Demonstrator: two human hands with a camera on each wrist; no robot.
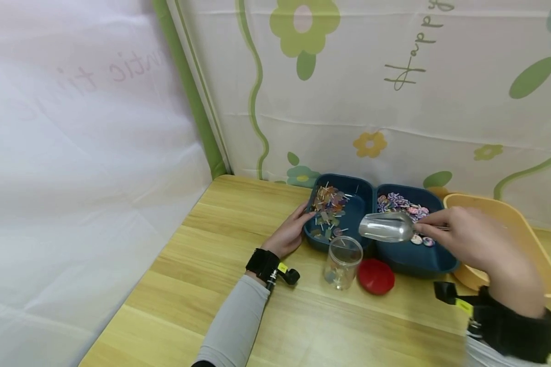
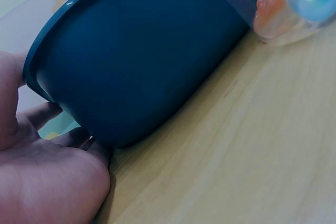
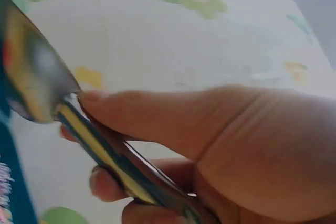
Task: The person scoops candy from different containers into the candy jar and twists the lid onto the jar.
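My right hand (image 1: 475, 237) grips the handle of a metal scoop (image 1: 385, 227), held over the two dark blue bins with its mouth toward the left. In the right wrist view the thumb lies along the scoop handle (image 3: 105, 156) and the fingers curl beneath. At the left bin (image 1: 360, 204), my left hand (image 1: 291, 232) holds the side wall, thumb over the rim and fingers outside. Small wrapped lollipops (image 1: 328, 201) lie in that bin. Swirled candies (image 1: 401, 204) fill part of the right bin (image 1: 429, 257). The scoop's bowl looks bare inside.
A clear jar (image 1: 343, 262) with a few candies at its bottom stands open before the left bin. Beside it lies a red round lid (image 1: 376, 277). A yellow bin (image 1: 539, 255) stands at the right, and a printed cloth (image 1: 330, 112) hangs behind the table.
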